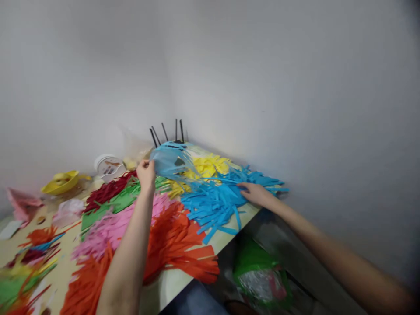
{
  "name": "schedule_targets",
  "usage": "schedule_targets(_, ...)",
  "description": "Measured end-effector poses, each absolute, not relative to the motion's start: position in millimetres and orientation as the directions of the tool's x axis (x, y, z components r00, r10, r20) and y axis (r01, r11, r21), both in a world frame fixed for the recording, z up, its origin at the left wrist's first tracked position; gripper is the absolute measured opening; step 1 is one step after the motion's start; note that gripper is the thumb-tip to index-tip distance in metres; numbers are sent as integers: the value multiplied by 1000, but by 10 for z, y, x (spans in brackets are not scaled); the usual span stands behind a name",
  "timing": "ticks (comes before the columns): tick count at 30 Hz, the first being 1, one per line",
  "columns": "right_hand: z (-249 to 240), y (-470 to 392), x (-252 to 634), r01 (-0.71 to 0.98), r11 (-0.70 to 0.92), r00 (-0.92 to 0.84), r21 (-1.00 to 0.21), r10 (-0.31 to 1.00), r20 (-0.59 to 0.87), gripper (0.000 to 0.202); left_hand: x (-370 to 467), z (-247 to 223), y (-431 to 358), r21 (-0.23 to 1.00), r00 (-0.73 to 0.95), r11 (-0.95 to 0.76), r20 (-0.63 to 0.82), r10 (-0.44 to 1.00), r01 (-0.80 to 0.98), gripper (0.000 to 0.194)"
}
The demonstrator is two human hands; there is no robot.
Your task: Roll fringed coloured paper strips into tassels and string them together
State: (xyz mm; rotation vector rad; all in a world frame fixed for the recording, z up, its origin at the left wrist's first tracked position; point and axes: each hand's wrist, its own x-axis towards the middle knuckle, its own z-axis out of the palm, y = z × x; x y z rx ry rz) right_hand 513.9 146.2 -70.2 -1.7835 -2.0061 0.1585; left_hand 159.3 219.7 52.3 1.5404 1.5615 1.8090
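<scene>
The left hand [146, 171] pinches a translucent blue plastic bag [169, 159], its mouth toward the heap of blue paper strips [216, 201]; the right hand [254, 192] lies flat on that heap; yellow paper strips [206, 168] sit just behind.

We see matt paper strips [213, 203], a thin translucent plastic bag [169, 162], and a smooth pale desk [170, 284].

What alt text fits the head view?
A person's left hand lifts a clear bag with blue paper strips, while the right hand rests on a blue strip pile. Orange, pink, green and yellow strip piles cover the table in a white-walled corner.
</scene>
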Motion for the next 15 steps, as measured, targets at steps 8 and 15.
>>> schedule_targets(8,479,905,3391,554,806,-363,-208,459,811,33,471,988,743,373,45,-363,642,766,854,5)
schedule_targets(15,854,787,1923,244,956,-809,-164,294,509,20,125,707,-200,220,143,-274,472,870,936,16)
